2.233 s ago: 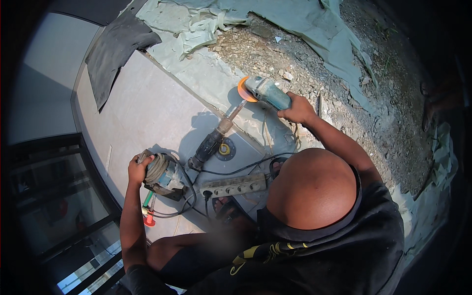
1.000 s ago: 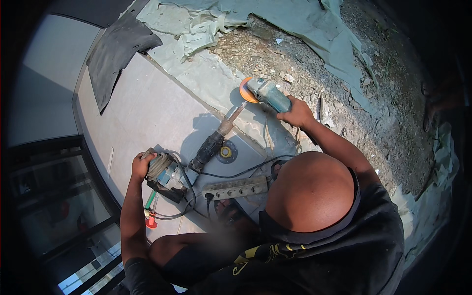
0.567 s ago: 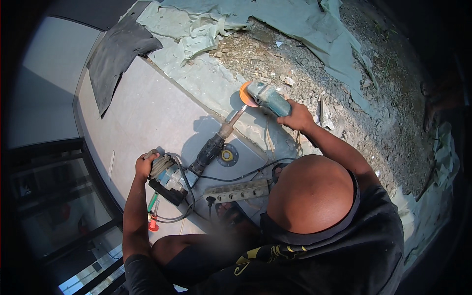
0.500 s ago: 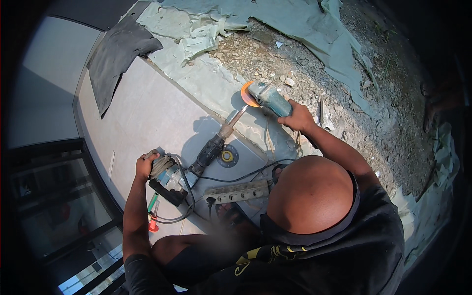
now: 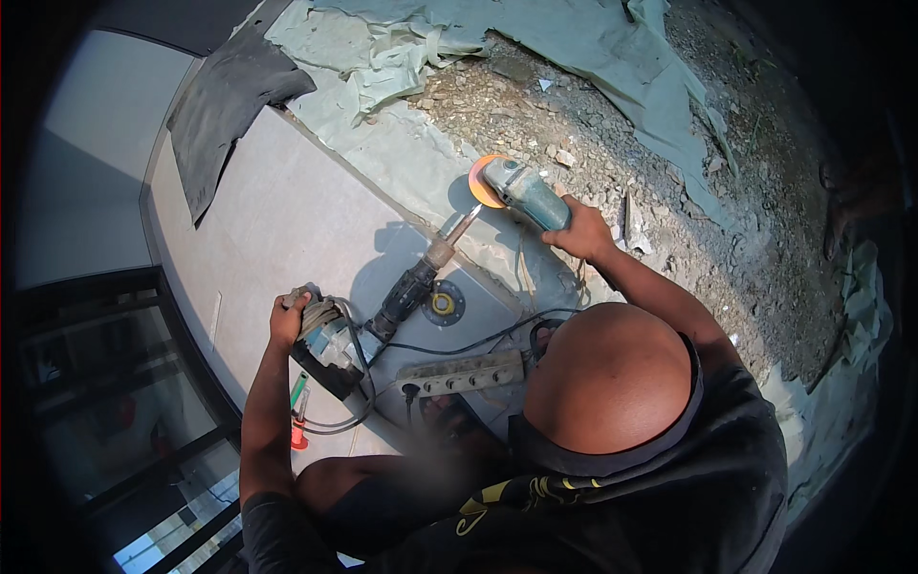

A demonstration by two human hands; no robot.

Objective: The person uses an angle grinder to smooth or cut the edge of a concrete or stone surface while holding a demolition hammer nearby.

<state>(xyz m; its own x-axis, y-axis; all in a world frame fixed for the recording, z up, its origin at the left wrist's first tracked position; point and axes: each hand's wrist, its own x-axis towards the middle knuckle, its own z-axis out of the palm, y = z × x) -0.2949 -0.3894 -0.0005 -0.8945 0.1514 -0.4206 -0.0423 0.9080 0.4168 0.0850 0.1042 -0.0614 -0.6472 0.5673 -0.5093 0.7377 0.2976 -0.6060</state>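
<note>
My right hand point(image 5: 585, 232) is closed round the rear body of a teal angle grinder point(image 5: 534, 196) with an orange disc point(image 5: 486, 182). On the tiles, a hammer drill point(image 5: 406, 297) lies slantwise, its pointed chisel bit point(image 5: 465, 226) directed at the disc. The bit's tip is right at the disc's lower edge; whether they touch I cannot tell. My left hand point(image 5: 289, 319) is closed on the drill's rear end, beside a looped grey cable point(image 5: 325, 316). Its fingers are partly hidden.
A dusty power strip point(image 5: 459, 374) with a black plug lies before my bent knee point(image 5: 612, 383). Near it are a round floor fitting point(image 5: 444, 303) with a yellow centre and a red-and-green tool point(image 5: 299, 421). Pale sheeting point(image 5: 382, 143) and rubble point(image 5: 612, 163) border the tiles.
The grinder's disc has tilted slightly, showing more of its orange face. My hands and the drill stay almost in place.
</note>
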